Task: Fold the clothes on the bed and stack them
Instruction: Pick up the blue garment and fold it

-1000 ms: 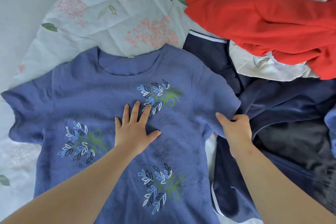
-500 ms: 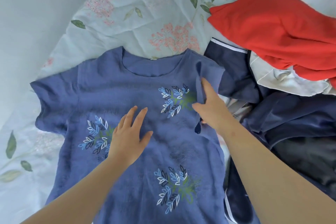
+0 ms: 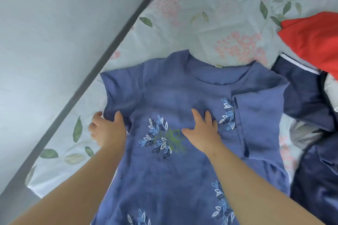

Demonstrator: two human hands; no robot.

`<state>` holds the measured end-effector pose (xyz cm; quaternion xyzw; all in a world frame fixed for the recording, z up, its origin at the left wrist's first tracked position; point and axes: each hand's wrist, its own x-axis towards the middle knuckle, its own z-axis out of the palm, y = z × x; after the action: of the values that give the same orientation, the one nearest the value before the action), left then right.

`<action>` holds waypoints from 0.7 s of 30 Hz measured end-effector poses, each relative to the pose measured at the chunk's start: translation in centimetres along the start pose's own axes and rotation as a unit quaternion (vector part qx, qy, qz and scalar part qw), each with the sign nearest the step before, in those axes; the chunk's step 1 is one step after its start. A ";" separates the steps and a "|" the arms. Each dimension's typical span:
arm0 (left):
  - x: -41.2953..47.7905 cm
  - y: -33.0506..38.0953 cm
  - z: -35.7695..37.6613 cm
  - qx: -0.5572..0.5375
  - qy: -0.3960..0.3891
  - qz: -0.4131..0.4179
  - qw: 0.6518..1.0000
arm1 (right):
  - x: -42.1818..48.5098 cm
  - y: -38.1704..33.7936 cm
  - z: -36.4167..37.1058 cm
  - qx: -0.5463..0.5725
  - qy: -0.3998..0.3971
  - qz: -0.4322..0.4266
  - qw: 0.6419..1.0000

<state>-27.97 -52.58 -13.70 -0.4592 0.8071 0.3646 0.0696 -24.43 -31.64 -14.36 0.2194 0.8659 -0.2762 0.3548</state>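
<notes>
I see the left hand pinching the blue shirt by its sleeve. The right hand lies flat on it, fingers wide. The shirt lies on the bed.

A blue shirt with leaf prints lies flat on the flowered bedsheet — its right sleeve folded inward. The left hand grips the left sleeve's edge; the right hand presses flat on the chest. A red garment and navy clothes lie to the right.

One blue shirt, one red garment, one navy garment — one left hand, one right hand.
</notes>
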 end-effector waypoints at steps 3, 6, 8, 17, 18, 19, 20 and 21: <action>3.5 0.0 -0.3 -0.093 -0.041 -0.127 0.987 | 0.6 -0.8 0.7 -0.043 -0.019 0.029 0.998; 5.4 0.6 -0.9 -0.159 -0.120 -0.138 0.970 | 0.9 -0.8 1.0 -0.063 -0.019 0.045 0.997; 5.9 1.1 -1.1 -0.184 -0.177 -0.117 0.960 | 0.9 -1.1 1.2 -0.078 -0.018 0.055 0.995; 5.7 4.0 -1.0 -0.230 -0.203 -0.159 0.938 | 0.8 -1.7 1.3 -0.087 -0.013 0.063 0.994; 5.9 4.6 -1.2 -0.240 -0.229 -0.192 0.924 | 0.8 -1.7 1.3 -0.085 -0.015 0.062 0.994; 6.0 5.2 -1.5 -0.240 -0.262 -0.217 0.909 | 0.8 -1.7 1.2 -0.082 -0.016 0.061 0.995; 6.1 5.8 -1.9 -0.231 -0.296 -0.234 0.897 | 0.8 -1.6 1.1 -0.079 -0.018 0.059 0.995; 6.1 6.2 -2.4 -0.223 -0.320 -0.247 0.887 | 0.8 -1.6 1.1 -0.075 -0.020 0.058 0.995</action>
<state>-35.86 -56.42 -11.48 -0.5052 0.4992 0.6330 0.3080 -25.34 -33.39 -15.07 0.2361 0.8627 -0.1937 0.4031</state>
